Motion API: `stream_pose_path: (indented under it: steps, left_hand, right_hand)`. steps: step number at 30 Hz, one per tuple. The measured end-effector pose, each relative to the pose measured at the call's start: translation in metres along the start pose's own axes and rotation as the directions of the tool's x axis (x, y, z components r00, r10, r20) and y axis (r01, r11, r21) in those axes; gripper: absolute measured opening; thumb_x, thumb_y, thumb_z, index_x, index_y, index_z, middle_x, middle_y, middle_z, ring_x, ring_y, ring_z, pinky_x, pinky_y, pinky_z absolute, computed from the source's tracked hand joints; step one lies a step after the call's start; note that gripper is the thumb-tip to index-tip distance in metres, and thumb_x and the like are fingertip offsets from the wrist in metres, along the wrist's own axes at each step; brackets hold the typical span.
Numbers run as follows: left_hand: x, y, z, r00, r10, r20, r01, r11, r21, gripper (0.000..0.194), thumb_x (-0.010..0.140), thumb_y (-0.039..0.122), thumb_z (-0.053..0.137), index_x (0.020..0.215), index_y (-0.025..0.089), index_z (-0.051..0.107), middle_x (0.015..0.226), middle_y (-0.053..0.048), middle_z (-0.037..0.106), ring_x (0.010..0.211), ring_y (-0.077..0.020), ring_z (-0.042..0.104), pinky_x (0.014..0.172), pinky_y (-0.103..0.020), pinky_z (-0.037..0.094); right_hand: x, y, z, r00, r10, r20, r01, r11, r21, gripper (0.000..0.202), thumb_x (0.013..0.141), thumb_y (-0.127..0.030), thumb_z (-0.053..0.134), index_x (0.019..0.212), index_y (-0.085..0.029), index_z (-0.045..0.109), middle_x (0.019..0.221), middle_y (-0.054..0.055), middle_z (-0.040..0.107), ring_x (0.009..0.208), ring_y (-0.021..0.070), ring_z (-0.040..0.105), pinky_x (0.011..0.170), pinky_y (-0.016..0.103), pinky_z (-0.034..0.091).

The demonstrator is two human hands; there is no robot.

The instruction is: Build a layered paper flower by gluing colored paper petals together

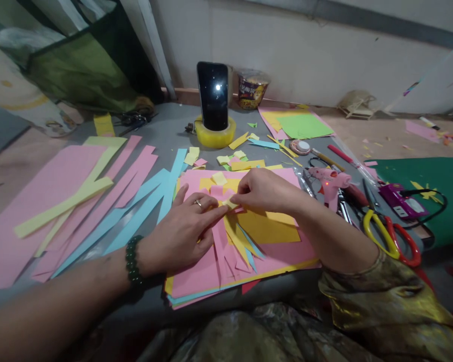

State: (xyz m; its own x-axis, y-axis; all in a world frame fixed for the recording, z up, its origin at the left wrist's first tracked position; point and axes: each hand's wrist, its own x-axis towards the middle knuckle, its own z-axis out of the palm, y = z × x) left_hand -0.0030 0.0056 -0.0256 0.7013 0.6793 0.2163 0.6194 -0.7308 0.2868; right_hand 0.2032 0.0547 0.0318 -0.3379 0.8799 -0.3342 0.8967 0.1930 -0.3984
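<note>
My left hand (181, 226) lies with fingers spread on a stack of coloured paper (190, 276), its index fingertip pressing beside a small pale-yellow paper piece (230, 203). My right hand (269, 191) pinches that piece between thumb and finger. Under both hands is a fan of cut paper strips (236, 239) in pink, yellow and blue, with pointed ends toward me. A yellow-orange sheet (271, 227) lies to its right on the pink top sheet. Another pale-yellow scrap (219, 178) sits just beyond my fingers. The piece's pinched edge is hidden.
Long paper strips (136, 216) and a pink sheet (66, 181) lie left. A phone (213, 95) stands in a yellow tape roll (215, 134), near a noodle cup (252, 90). A pink glue gun (330, 183), scissors (380, 234) and a purple box (403, 201) lie right.
</note>
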Motion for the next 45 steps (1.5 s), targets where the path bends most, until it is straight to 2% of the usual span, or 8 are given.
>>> stream_pose_path:
  steps: [7,20,24,27,30,35,39,45]
  left_hand:
    - [-0.002,-0.001,0.004,1.0,-0.01,-0.021,0.009,1.0,-0.009,0.051,0.083,0.014,0.045,0.127,0.026,0.07,0.105,-0.009,0.072,0.108,-0.0304,0.062,0.115,-0.069,0.03]
    - [-0.005,-0.002,0.008,0.999,0.0,-0.038,0.001,1.0,0.017,0.05,0.084,0.014,0.044,0.127,0.026,0.068,0.106,-0.009,0.071,0.11,-0.0303,0.062,0.117,-0.07,0.024]
    - [-0.005,-0.002,0.006,0.999,0.012,-0.031,-0.011,0.999,0.036,0.048,0.085,0.014,0.043,0.126,0.023,0.066,0.107,-0.01,0.071,0.111,-0.0307,0.062,0.116,-0.071,0.024]
    - [-0.004,0.0,0.004,1.0,0.006,-0.02,-0.005,1.0,0.031,0.048,0.085,0.013,0.041,0.125,0.025,0.064,0.11,-0.009,0.071,0.111,-0.0291,0.062,0.119,-0.07,0.022]
    - [-0.002,0.001,0.001,1.0,-0.009,0.0,0.009,1.0,0.013,0.039,0.085,0.014,0.041,0.115,0.022,0.064,0.111,-0.01,0.071,0.112,-0.03,0.063,0.119,-0.07,0.021]
    - [0.0,0.003,-0.004,0.997,-0.068,0.03,0.068,0.998,-0.001,0.024,0.084,0.015,0.043,0.1,0.018,0.059,0.105,-0.012,0.073,0.114,-0.0314,0.064,0.119,-0.071,0.021]
    - [-0.001,0.002,-0.001,0.998,-0.062,0.001,0.062,0.998,-0.002,0.023,0.084,0.016,0.043,0.101,0.019,0.057,0.101,-0.01,0.073,0.116,-0.0308,0.063,0.119,-0.069,0.024]
    - [-0.001,0.002,-0.002,0.998,-0.057,0.009,0.057,0.998,0.016,0.02,0.086,0.017,0.042,0.099,0.019,0.057,0.103,-0.011,0.072,0.116,-0.0306,0.063,0.118,-0.068,0.026]
  right_hand:
    - [0.0,-0.002,0.002,0.998,0.036,0.042,-0.036,0.999,0.004,0.031,0.078,-0.026,0.068,0.05,-0.019,0.057,0.044,-0.002,0.049,0.05,0.0114,0.043,0.052,0.028,0.028]
    - [0.002,-0.003,0.008,0.999,0.047,-0.011,-0.047,0.999,-0.009,0.025,0.078,-0.026,0.067,0.054,-0.019,0.062,0.047,-0.001,0.053,0.052,0.012,0.046,0.055,0.029,0.029]
    - [-0.001,-0.001,0.002,0.999,0.036,-0.039,-0.036,0.999,-0.003,0.034,0.083,-0.037,0.068,0.056,-0.018,0.062,0.051,0.001,0.056,0.055,0.013,0.048,0.055,0.029,0.029]
    - [-0.004,0.003,-0.005,0.982,0.015,-0.186,-0.011,1.0,0.021,0.04,0.09,-0.049,0.062,0.066,-0.017,0.066,0.063,0.003,0.063,0.061,0.014,0.051,0.058,0.029,0.031]
    - [-0.005,0.004,-0.004,0.951,-0.017,-0.309,0.026,0.999,0.024,0.031,0.088,-0.045,0.065,0.098,-0.016,0.071,0.09,0.006,0.071,0.08,0.0195,0.061,0.068,0.03,0.04]
    - [0.001,-0.002,0.018,0.944,-0.129,-0.304,0.097,0.988,-0.116,0.076,0.078,-0.03,0.072,0.147,-0.011,0.047,0.147,0.02,0.052,0.134,0.036,0.048,0.107,0.047,0.043]
    - [0.009,-0.001,0.03,0.95,-0.145,-0.278,0.104,0.982,-0.159,0.091,0.075,-0.026,0.073,0.155,-0.009,0.035,0.163,0.023,0.033,0.148,0.0392,0.033,0.121,0.056,0.03]
    - [0.01,0.005,0.029,0.95,-0.163,-0.267,0.13,0.982,-0.137,0.095,0.074,-0.029,0.073,0.157,-0.011,0.032,0.166,0.023,0.028,0.152,0.041,0.027,0.122,0.062,0.024]
